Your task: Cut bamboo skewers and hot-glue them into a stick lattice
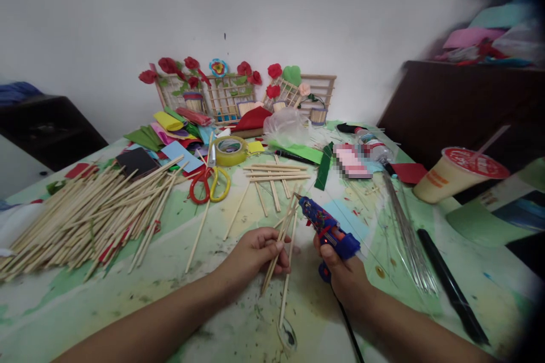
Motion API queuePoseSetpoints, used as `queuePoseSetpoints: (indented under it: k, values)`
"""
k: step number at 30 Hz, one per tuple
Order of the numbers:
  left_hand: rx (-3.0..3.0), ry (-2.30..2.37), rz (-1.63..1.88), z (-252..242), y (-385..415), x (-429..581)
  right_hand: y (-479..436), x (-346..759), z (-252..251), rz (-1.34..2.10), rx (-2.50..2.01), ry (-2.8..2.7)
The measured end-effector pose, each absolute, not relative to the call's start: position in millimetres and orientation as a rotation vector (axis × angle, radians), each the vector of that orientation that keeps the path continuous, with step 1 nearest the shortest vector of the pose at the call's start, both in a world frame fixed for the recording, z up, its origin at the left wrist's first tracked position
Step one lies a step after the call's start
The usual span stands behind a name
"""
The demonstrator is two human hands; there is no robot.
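Observation:
My left hand is closed around a few thin wooden sticks, pinched between thumb and fingers and slanting up to the right. In my right hand is a blue hot glue gun, its nozzle pointing up-left, close to the upper ends of the held sticks. A red light shows on the gun, and a black cord runs down from it. Beside my left hand, a single stick lies on the table. Just beyond, more sticks lie crossed over one another.
A big heap of sticks covers the left side. Scissors, a tape roll and coloured paper lie behind. To the right are wires, a black rod and a drink cup. Paper flowers on stick lattices stand against the wall.

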State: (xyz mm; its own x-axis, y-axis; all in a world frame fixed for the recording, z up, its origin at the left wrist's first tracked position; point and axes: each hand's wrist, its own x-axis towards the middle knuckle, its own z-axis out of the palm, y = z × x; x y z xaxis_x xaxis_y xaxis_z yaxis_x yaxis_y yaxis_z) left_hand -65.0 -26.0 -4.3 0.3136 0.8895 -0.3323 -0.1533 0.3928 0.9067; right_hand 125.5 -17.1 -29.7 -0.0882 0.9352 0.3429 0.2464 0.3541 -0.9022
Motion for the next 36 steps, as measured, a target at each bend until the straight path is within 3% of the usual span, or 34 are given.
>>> queuePoseSetpoints:
  k: [12,21,36]
  values:
    - [0.886,1.002,0.861,-2.5,-23.7,-66.9,-17.2,124.4,-26.9,0.837,-1.069,-1.626]
    - [0.816,1.098,1.214,7.6,-4.6,-88.1,-19.0,125.2,-16.2,0.866,-0.858,-1.848]
    - [0.753,1.036,1.344,2.9,1.5,-90.3,-18.2,124.3,-15.0,0.853,-0.757,-2.170]
